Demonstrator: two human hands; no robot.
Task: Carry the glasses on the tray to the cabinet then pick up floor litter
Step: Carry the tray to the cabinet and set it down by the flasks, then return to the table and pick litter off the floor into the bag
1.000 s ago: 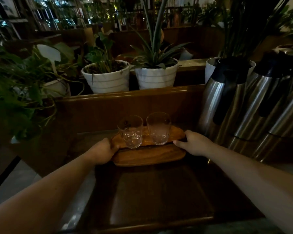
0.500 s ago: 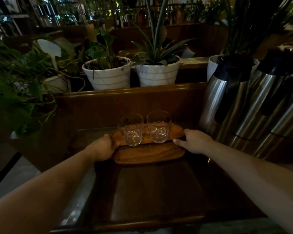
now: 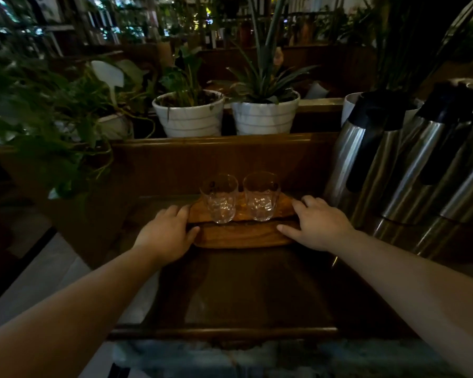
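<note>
Two clear empty glasses, the left glass (image 3: 220, 199) and the right glass (image 3: 261, 196), stand side by side on an oval wooden tray (image 3: 241, 237). The tray lies on a dark wooden cabinet top (image 3: 246, 290), close to its raised back panel. My left hand (image 3: 165, 236) holds the tray's left end, fingers over the rim and thumb along the front edge. My right hand (image 3: 316, 223) holds the right end the same way, fingers stretched out. No floor litter is in view.
Tall steel thermos jugs (image 3: 366, 159) crowd the right side, almost touching my right hand. White plant pots (image 3: 189, 115) stand on the ledge behind the back panel, and leafy plants (image 3: 47, 124) hang over the left. Pale floor (image 3: 38, 276) shows at lower left.
Both hands have gone from tight fists on the tray ends to flatter, stretched fingers. The tray and glasses sit slightly farther in on the cabinet top.
</note>
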